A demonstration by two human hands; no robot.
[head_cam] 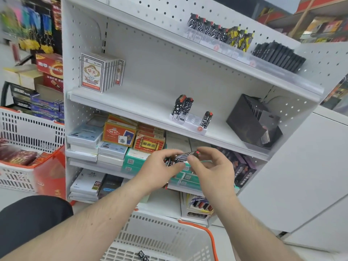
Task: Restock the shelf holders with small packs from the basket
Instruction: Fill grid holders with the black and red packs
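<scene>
Basket point(165, 240) sitting below, left hand point(160, 166) gripping spare packs point(169, 162) while right hand point(211, 166) fingers are pinching one pack point(185, 156), apparently readying it for the holder point(188, 120).

Small patterned packs, clear shelf holder and white basket

A small black-and-white circuit-patterned pack with a red top point(185, 155) lies sideways below the clear plastic shelf holder point(189, 120), held at both ends. Three like packs stand upright in that holder: two together point(181, 104) at its left end, one point(206, 120) at its right. The white slotted plastic basket with an orange handle point(165, 234) sits lower, one dark pack point(143, 255) inside.
</scene>
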